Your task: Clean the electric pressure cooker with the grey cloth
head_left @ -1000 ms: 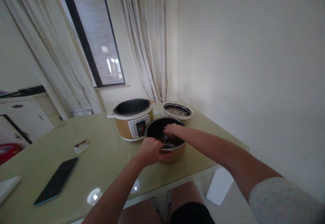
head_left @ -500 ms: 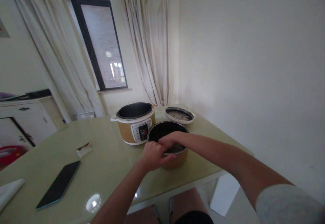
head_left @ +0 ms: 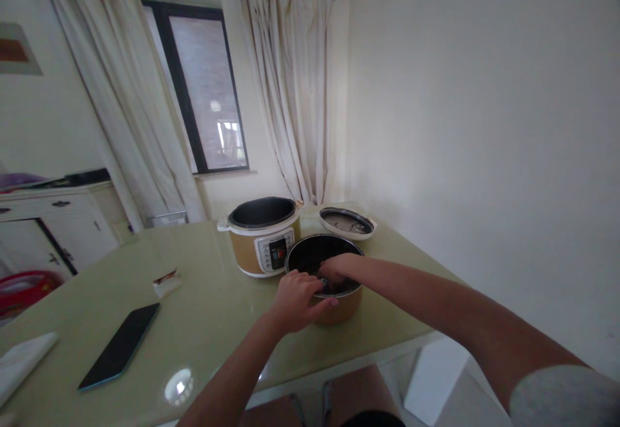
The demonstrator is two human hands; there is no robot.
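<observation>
A round pot (head_left: 345, 311) with a dark inside and a tan outer wall stands near the table's front edge. My left hand (head_left: 296, 301) grips its near left rim, fingers over the edge and thumb along the outer wall. Down inside the pot, my right hand (head_left: 340, 268) is curled, its fingertips low near the inner wall. Something small and greyish shows beside those fingers, too dim to name. Just behind, to the left, is an electric pressure cooker (head_left: 245, 250) without its lid. The lid (head_left: 346, 223) lies upside down behind the pot.
A dark tablet or phone (head_left: 120, 347) and a small whitish packet (head_left: 166, 282) lie on the left of the glossy green table (head_left: 213, 323). A white flat object (head_left: 24, 362) is at the far left edge. A wall (head_left: 484, 156) rises on the right.
My right hand has moved slightly right and away from my left hand inside the pot. My left hand keeps its hold on the rim. The view has shifted a little left.
</observation>
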